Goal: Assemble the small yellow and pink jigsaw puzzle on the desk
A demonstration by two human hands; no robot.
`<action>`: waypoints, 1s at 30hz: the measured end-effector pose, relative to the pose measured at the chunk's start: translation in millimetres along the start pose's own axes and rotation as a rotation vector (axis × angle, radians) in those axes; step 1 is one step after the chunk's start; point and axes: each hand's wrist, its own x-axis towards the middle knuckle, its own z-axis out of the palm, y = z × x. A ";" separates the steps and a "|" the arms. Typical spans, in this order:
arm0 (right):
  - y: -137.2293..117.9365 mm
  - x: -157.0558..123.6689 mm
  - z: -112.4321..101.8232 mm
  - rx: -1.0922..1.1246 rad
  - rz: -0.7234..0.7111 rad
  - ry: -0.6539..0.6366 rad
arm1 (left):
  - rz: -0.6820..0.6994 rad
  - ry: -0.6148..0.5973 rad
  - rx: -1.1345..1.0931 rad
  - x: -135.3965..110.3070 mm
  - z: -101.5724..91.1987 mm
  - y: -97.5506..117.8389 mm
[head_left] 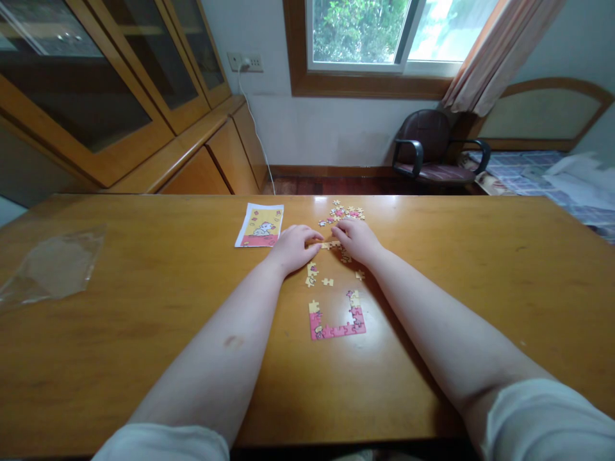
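Note:
Between my hands lies a short strip of joined yellow jigsaw pieces (330,245). My left hand (294,248) pinches its left end with thumb and fingertips. The curled fingers of my right hand (359,241) are closed at its right end, their tips partly hidden. Nearer me is a U-shaped, partly joined jigsaw border (337,331), pink along the bottom with yellow upper ends. Loose yellow pieces (327,282) and a small joined group (312,274) lie between it and my hands. Some pieces (346,256) sit under my right hand.
A pile of loose pieces (353,212) lies beyond my right hand. The picture card (259,227), showing a white animal on yellow and pink, is left of my left hand. A clear plastic bag (55,266) rests at the table's left. An armchair (427,150) stands behind the table (158,288).

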 end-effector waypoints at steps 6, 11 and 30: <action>3.9 -0.8 0.5 -0.003 0.072 -0.020 | 0.076 -0.054 -0.011 -2.0 -1.1 3.7; 3.1 -0.8 1.4 -0.028 0.080 -0.049 | 0.051 -0.061 -0.003 -1.6 -0.1 3.1; 2.1 -0.4 2.8 -0.015 0.080 -0.078 | 0.041 -0.074 -0.001 -1.3 -0.7 4.5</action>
